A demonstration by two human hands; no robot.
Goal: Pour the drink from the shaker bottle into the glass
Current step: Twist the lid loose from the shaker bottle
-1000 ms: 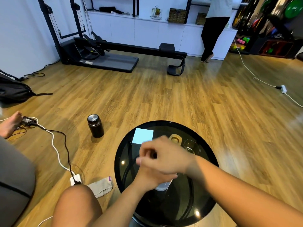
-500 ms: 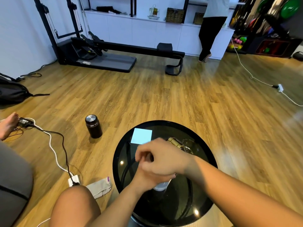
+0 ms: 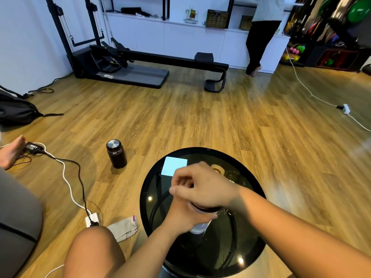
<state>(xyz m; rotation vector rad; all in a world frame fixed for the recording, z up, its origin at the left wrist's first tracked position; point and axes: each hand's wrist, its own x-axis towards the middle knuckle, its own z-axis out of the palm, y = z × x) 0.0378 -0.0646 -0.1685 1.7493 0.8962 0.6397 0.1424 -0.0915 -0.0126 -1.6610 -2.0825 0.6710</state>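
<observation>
Over the middle of the round black glass table (image 3: 152, 199), the right hand (image 3: 202, 190) curls palm-down around the top of the translucent white shaker bottle (image 3: 198, 227). The left hand (image 3: 180, 214) wraps the bottle's body from the near-left side, its forearm reaching in from the table's near edge. The bottle stands upright on the glass. Toward the far edge sit the clear drinking glass (image 3: 233, 176), a tan ring-shaped object (image 3: 216, 169) just beside it, and a pale blue square (image 3: 174, 166); the glass's contents cannot be made out. Left of the table, a dark cylindrical flask (image 3: 116, 153) stands on the wooden floor (image 3: 180, 121).
</observation>
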